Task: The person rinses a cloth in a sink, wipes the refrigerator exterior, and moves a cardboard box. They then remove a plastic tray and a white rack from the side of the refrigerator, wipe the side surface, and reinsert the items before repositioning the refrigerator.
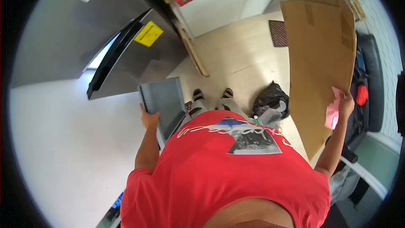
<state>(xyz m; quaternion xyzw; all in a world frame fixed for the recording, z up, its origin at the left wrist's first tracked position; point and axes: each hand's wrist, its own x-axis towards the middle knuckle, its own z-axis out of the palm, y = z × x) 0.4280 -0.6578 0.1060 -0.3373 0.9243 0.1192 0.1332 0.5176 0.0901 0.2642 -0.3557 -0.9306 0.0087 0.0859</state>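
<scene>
On the left, my left hand point(149, 119) is closed over the near left edge of a grey rectangular panel point(162, 99) with a raised rim, its thumb reaching onto the grey face. The panel's lower end goes out of sight beside my red shirt. Over on the right, my right hand point(346, 104) pinches a pink cloth point(333, 112) against the edge of a tall, flattened cardboard box point(318, 55). Part of the cloth hangs down over the cardboard, and the right fingertips are partly hidden by it.
At upper left a large steel-coloured appliance door point(156, 61) with a yellow label stands ajar. A black plastic bag point(272, 99) sits on the floor by my feet. A dark mat point(278, 33) lies farther off. Behind the cardboard is a dark seat point(373, 80) with things on it.
</scene>
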